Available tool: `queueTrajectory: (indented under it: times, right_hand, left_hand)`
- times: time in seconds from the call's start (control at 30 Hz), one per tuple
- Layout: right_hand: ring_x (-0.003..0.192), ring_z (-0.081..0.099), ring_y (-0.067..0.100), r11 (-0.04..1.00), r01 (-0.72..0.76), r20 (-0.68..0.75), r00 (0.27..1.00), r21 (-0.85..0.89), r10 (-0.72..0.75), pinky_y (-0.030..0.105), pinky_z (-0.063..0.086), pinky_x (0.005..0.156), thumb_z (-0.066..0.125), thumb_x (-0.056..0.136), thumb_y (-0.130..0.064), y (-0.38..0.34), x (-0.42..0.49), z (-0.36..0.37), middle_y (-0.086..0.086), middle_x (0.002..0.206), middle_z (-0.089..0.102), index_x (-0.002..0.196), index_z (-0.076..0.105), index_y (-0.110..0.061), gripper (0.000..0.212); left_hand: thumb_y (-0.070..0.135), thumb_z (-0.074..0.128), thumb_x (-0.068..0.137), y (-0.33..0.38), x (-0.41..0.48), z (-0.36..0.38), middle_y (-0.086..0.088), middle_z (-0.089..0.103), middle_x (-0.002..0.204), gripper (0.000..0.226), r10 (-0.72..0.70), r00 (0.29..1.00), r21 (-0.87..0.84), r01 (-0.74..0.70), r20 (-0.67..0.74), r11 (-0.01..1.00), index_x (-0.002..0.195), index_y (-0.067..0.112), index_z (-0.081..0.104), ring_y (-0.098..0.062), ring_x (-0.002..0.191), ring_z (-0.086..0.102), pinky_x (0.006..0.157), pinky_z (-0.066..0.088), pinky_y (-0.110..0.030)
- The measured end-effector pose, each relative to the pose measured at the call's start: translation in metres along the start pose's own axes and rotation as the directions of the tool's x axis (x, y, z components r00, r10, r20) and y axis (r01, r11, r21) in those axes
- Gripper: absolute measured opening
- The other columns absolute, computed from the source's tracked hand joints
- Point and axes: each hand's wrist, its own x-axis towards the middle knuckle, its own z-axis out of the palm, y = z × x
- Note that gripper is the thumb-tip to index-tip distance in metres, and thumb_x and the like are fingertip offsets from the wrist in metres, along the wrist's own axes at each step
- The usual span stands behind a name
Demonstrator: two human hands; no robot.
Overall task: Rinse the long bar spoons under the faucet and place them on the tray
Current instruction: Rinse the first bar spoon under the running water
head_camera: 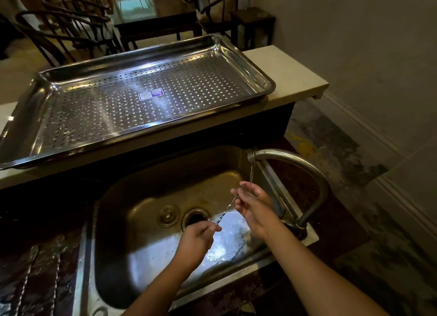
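A long twisted bar spoon slants over the steel sink. My left hand grips its lower end near the drain. My right hand cups its upper end, fingers curled around it, under a thin stream of water from the curved faucet. The perforated steel tray lies on the raised pale ledge behind the sink and holds no spoons. Two more twisted bar spoons lie on the dark counter at the lower left.
A round drain stopper rests left of the drain. A label sticks to the tray floor. Beyond the ledge stand dark wooden chairs and a table. A wall and stained floor lie to the right.
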Motion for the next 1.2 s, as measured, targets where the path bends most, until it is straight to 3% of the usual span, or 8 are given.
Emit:
queueTrajectory:
  times: [0.23,0.33,0.43,0.67,0.87,1.03,1.1,1.2]
  right_hand:
    - [0.059,0.063,0.015,0.969,0.104,-0.195,0.969,-0.226,-0.149,0.025,0.053,0.054,0.068,0.094,-0.012,0.010,-0.002,0.003,0.015,0.085,0.076,0.108,0.060,-0.009,0.016]
    - [0.060,0.063,0.016,0.949,0.114,-0.155,0.974,-0.294,-0.165,0.026,0.054,0.057,0.067,0.094,-0.007,0.006,-0.001,0.004,0.019,0.088,0.075,0.105,0.058,-0.007,0.014]
    - [0.062,0.062,0.014,0.964,0.122,-0.119,0.981,-0.238,-0.153,0.025,0.054,0.057,0.070,0.088,0.001,0.000,0.001,0.006,0.017,0.092,0.072,0.104,0.062,-0.007,0.020]
    - [0.050,0.056,0.013,0.868,0.059,-0.097,0.988,-0.493,-0.123,0.024,0.046,0.046,0.071,0.092,-0.012,0.014,0.001,0.010,0.008,0.064,0.066,0.089,0.064,-0.009,0.008]
    - [0.052,0.051,0.010,0.974,0.034,-0.148,0.987,-0.225,-0.068,0.022,0.043,0.049,0.068,0.093,-0.011,0.003,0.004,0.005,0.002,0.064,0.059,0.091,0.065,-0.010,0.004]
    - [0.051,0.049,0.011,0.909,-0.059,0.005,0.998,-0.413,0.066,0.024,0.043,0.049,0.069,0.093,-0.018,0.017,-0.007,0.008,0.002,0.062,0.057,0.087,0.068,-0.010,0.010]
    - [0.048,0.047,0.009,0.907,-0.048,-0.083,0.996,-0.419,0.015,0.023,0.041,0.047,0.064,0.097,-0.026,0.013,-0.005,0.009,0.000,0.060,0.056,0.089,0.069,-0.010,0.019]
    - [0.046,0.042,0.008,0.969,0.000,-0.221,0.974,-0.247,-0.056,0.021,0.036,0.046,0.062,0.099,-0.025,-0.001,0.002,0.005,-0.001,0.059,0.052,0.090,0.067,-0.008,0.020]
  left_hand:
    - [0.019,0.052,0.097,-0.005,0.004,0.002,0.006,0.052,0.049,0.023,0.075,0.997,0.125,-0.072,-0.016,0.990,0.084,0.026,0.069,-0.006,0.050,0.047,0.051,0.038,-0.016]
    - [0.020,0.052,0.097,-0.009,0.005,0.001,0.005,0.052,0.049,0.023,0.063,0.998,0.121,-0.060,-0.016,0.991,0.084,0.026,0.070,-0.007,0.049,0.047,0.051,0.037,-0.017]
    - [0.020,0.052,0.097,-0.010,0.006,0.001,0.006,0.050,0.048,0.022,0.049,0.999,0.106,-0.047,-0.022,0.993,0.087,0.023,0.071,-0.006,0.047,0.044,0.050,0.035,-0.017]
    - [0.019,0.050,0.098,-0.001,0.010,-0.001,0.006,0.049,0.047,0.023,0.068,0.996,0.123,-0.061,-0.049,0.990,0.086,0.018,0.070,-0.006,0.046,0.042,0.048,0.034,-0.017]
    - [0.020,0.050,0.098,0.003,0.004,-0.001,0.006,0.048,0.047,0.023,0.051,0.999,0.143,-0.048,-0.014,0.989,0.087,0.020,0.070,-0.008,0.047,0.042,0.048,0.034,-0.021]
    - [0.013,0.047,0.097,0.011,0.002,0.003,0.006,0.044,0.044,0.025,-0.024,1.000,0.019,0.024,-0.009,1.000,0.088,0.011,0.070,-0.008,0.040,0.034,0.039,0.027,-0.017]
    - [0.015,0.047,0.098,0.012,-0.001,0.003,0.004,0.043,0.045,0.024,-0.031,0.999,0.005,0.031,0.013,1.000,0.089,0.010,0.069,-0.008,0.038,0.032,0.038,0.026,-0.017]
    - [0.015,0.047,0.099,0.009,-0.004,0.003,0.004,0.042,0.045,0.024,-0.021,0.999,0.013,0.020,0.028,1.000,0.088,0.010,0.069,-0.008,0.039,0.032,0.040,0.027,-0.017]
